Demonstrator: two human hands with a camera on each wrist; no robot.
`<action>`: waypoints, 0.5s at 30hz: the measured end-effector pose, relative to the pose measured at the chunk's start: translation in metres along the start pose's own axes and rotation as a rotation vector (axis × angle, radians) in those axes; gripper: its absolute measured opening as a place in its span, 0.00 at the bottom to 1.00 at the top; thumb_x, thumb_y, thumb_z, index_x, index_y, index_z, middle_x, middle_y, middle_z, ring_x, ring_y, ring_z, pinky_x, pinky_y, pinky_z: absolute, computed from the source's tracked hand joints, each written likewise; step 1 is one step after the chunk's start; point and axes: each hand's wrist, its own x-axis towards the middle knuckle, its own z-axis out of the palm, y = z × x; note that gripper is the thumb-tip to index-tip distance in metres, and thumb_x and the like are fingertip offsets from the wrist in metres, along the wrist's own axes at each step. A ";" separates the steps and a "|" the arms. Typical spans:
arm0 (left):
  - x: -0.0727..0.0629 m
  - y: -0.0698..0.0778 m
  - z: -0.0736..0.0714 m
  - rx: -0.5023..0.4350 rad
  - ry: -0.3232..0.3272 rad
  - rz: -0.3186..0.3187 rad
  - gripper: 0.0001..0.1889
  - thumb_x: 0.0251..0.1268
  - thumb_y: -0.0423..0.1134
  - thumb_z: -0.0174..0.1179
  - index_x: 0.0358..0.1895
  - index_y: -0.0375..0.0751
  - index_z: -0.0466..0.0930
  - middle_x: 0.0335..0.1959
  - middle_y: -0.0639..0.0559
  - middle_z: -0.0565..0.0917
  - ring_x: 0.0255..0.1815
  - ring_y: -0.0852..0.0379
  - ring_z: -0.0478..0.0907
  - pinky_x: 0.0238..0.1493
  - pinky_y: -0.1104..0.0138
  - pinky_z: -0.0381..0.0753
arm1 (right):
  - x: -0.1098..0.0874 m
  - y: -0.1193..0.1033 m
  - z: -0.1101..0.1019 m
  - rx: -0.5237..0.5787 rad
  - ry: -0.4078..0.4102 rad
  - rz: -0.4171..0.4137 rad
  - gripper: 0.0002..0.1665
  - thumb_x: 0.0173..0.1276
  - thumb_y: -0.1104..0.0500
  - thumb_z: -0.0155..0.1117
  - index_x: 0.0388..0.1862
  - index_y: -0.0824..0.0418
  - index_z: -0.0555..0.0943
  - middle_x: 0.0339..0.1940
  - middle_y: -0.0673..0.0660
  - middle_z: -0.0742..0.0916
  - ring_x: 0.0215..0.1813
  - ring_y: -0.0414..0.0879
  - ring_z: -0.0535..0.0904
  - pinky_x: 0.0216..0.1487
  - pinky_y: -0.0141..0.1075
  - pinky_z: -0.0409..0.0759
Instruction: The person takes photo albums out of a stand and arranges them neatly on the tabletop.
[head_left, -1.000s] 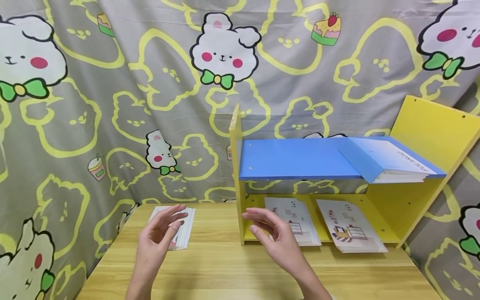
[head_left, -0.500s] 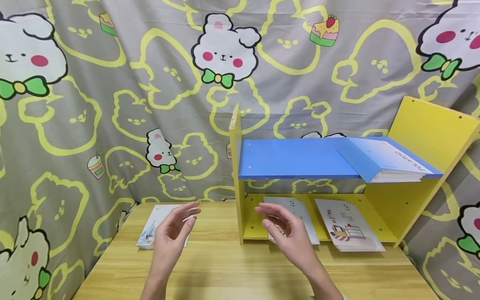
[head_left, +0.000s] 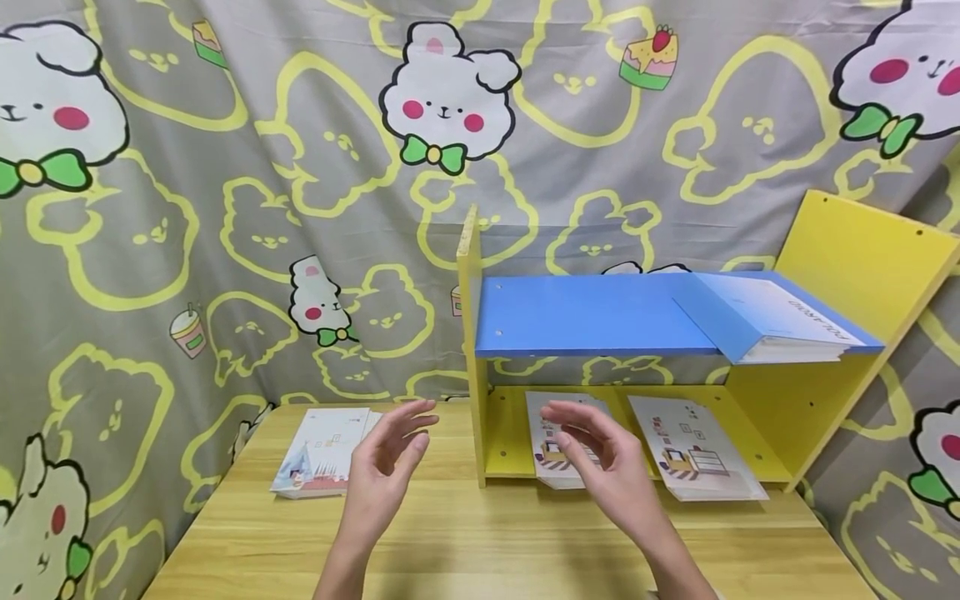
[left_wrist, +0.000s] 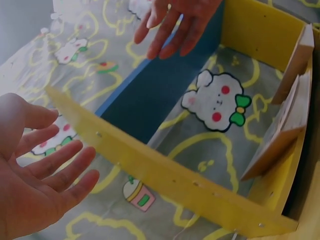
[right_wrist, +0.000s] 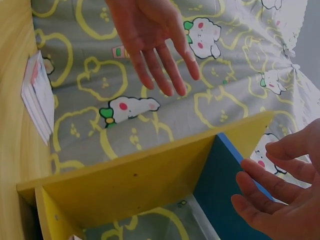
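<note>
My left hand (head_left: 384,471) hovers over the wooden table, its fingers loosely bent and nothing in its grasp. Left of it, partly behind the fingers in the head view, lies a small stack of illustrated books (head_left: 315,454). My right hand (head_left: 613,475), also holding nothing, is raised in front of the yellow shelf unit. It overlaps one picture-covered book (head_left: 546,417) on the lower shelf. Beside that, a second similar book (head_left: 693,450) juts past the shelf's front edge. In the left wrist view the left hand (left_wrist: 47,175) shows relaxed, spread fingers.
The yellow shelf unit (head_left: 472,333) stands at the back right of the table (head_left: 480,542). On its blue upper shelf (head_left: 592,312) lies a thick blue-and-white POLAROID album (head_left: 787,321), overhanging the front. A patterned grey curtain (head_left: 555,192) hangs behind.
Both hands have drifted to the right in the head view, staying empty. The book stack on the left has come out from behind the left hand.
</note>
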 end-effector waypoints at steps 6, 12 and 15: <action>0.003 -0.003 0.016 -0.018 -0.023 0.005 0.24 0.74 0.22 0.56 0.70 0.34 0.71 0.64 0.36 0.80 0.61 0.38 0.80 0.64 0.60 0.79 | -0.001 -0.001 -0.011 -0.026 0.025 -0.021 0.21 0.73 0.73 0.62 0.63 0.66 0.80 0.58 0.59 0.86 0.60 0.49 0.83 0.63 0.36 0.79; 0.005 -0.002 0.032 -0.027 -0.026 0.020 0.24 0.74 0.23 0.57 0.70 0.36 0.72 0.64 0.33 0.78 0.61 0.37 0.80 0.65 0.58 0.78 | -0.002 -0.003 -0.019 -0.068 0.061 -0.055 0.24 0.71 0.75 0.62 0.63 0.62 0.81 0.58 0.59 0.86 0.60 0.47 0.83 0.62 0.35 0.80; 0.007 -0.002 0.041 -0.022 -0.029 0.036 0.23 0.73 0.23 0.57 0.69 0.33 0.73 0.64 0.33 0.78 0.60 0.35 0.80 0.63 0.59 0.79 | -0.003 -0.004 -0.023 -0.088 0.074 -0.057 0.23 0.71 0.75 0.62 0.63 0.62 0.81 0.58 0.59 0.86 0.60 0.47 0.83 0.62 0.34 0.80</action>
